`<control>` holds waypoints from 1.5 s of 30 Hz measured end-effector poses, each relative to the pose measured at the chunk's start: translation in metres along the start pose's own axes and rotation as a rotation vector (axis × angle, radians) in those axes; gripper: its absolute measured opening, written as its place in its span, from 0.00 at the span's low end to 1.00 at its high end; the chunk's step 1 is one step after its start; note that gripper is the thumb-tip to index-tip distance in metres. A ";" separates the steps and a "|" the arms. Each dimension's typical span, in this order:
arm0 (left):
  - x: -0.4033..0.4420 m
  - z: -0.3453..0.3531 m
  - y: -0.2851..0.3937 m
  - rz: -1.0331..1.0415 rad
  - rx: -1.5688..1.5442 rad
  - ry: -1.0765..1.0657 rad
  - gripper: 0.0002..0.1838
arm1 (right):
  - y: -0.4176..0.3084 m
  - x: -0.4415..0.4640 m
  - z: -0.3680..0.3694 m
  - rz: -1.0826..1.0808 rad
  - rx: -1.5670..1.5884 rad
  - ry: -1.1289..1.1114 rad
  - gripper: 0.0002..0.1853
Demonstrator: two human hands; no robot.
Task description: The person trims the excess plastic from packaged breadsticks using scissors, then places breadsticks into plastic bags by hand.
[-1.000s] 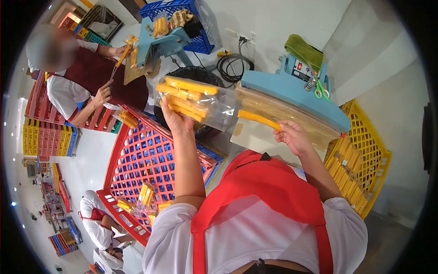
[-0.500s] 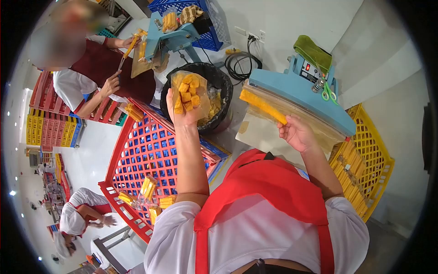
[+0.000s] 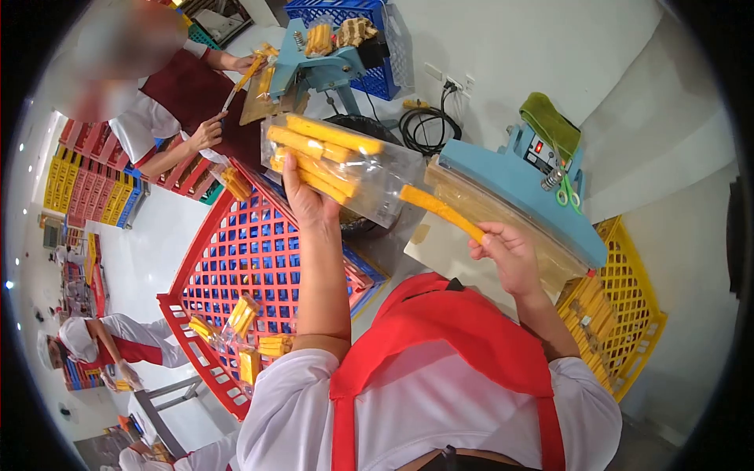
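Listing what we hold: one clear plastic bag, upper centre of the frame, glossy and creased, packed at its left end with thick golden-yellow sticks, its right end slack. Our left hand supports it, partly open, thumb across the front, fingers hidden behind. One loose stick, centre, long, slightly curved, matte orange-yellow; our right hand pinches its lower end, fingers curled. Its other tip overlaps the bag's right edge; whether inside, we cannot tell. Beside these, right of centre: one blue sealer.
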State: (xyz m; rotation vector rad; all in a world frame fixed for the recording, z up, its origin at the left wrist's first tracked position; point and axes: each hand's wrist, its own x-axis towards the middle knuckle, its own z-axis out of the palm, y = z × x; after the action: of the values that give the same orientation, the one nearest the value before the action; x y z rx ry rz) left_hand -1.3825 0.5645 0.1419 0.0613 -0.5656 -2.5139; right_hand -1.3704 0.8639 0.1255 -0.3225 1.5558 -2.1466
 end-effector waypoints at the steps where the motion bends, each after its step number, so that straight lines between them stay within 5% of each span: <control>1: -0.001 0.001 -0.004 -0.002 0.054 -0.011 0.23 | 0.004 0.003 0.004 -0.076 -0.025 -0.012 0.12; 5: -0.010 0.005 -0.025 -0.106 0.042 0.000 0.21 | 0.027 0.025 0.021 -0.087 0.151 -0.066 0.13; 10: -0.019 0.021 -0.037 0.036 0.238 -0.061 0.23 | 0.029 0.036 0.035 -0.085 0.387 -0.134 0.14; 12: -0.018 0.023 -0.032 0.074 0.315 -0.218 0.28 | 0.018 0.038 0.035 -0.088 0.339 -0.153 0.14; 14: -0.019 0.025 -0.031 0.111 0.307 -0.169 0.28 | 0.009 0.036 0.036 -0.212 -0.067 -0.001 0.13; 18: -0.008 0.015 -0.022 0.135 0.237 -0.144 0.29 | 0.005 0.037 0.032 -0.291 -0.121 -0.002 0.13; 21: -0.013 0.020 -0.025 0.194 0.338 -0.070 0.25 | 0.016 0.043 0.025 -0.191 0.141 -0.116 0.14; 28: -0.009 0.001 -0.030 0.081 0.269 -0.202 0.16 | 0.001 0.037 0.034 -0.314 -0.015 -0.121 0.15; 32: -0.018 0.020 -0.020 0.079 0.284 -0.187 0.19 | -0.006 0.037 0.021 -0.385 -0.199 -0.306 0.16; 36: -0.010 0.003 -0.025 -0.005 0.321 -0.285 0.20 | -0.014 0.048 0.027 -0.442 -0.439 -0.187 0.14; 45: -0.017 -0.003 -0.032 0.033 0.552 -0.272 0.22 | -0.047 0.068 0.031 -0.016 -0.024 -0.061 0.18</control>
State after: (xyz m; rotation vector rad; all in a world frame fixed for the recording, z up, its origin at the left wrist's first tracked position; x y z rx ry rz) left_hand -1.3840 0.5970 0.1250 -0.0862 -1.3452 -2.2752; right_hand -1.4259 0.8159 0.1742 -0.4067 1.5507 -2.1114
